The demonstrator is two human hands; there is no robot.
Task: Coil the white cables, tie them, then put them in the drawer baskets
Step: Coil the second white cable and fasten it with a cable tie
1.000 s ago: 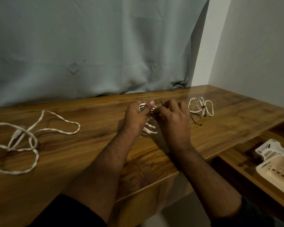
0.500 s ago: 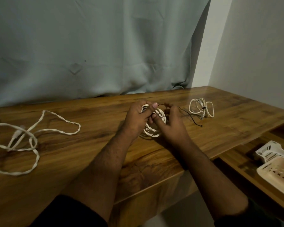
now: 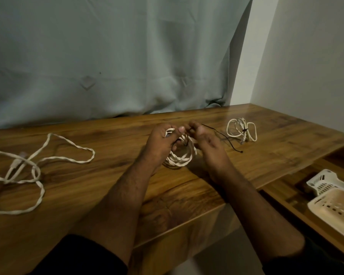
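Observation:
A coiled white cable point(image 3: 182, 157) rests on the wooden table point(image 3: 107, 191) between my hands. My left hand point(image 3: 161, 141) grips the coil's top, thumb pressed over the strands. My right hand point(image 3: 205, 139) pinches a thin black tie point(image 3: 226, 141) at the coil, and the tie's free end trails right across the wood. A tied white coil point(image 3: 241, 132) lies further right. A loose, uncoiled white cable point(image 3: 28, 165) sprawls at the left. White drawer baskets point(image 3: 334, 199) sit in the open drawer at lower right.
A grey-green curtain point(image 3: 117, 56) hangs behind the table, and a white wall point(image 3: 306, 66) closes the right side. The drawer point(image 3: 282, 187) is open below the table's right edge.
My right hand has turned and drawn back, uncovering the coil. The black tie's free end now trails out to the right on the table. The left hand holds its grip.

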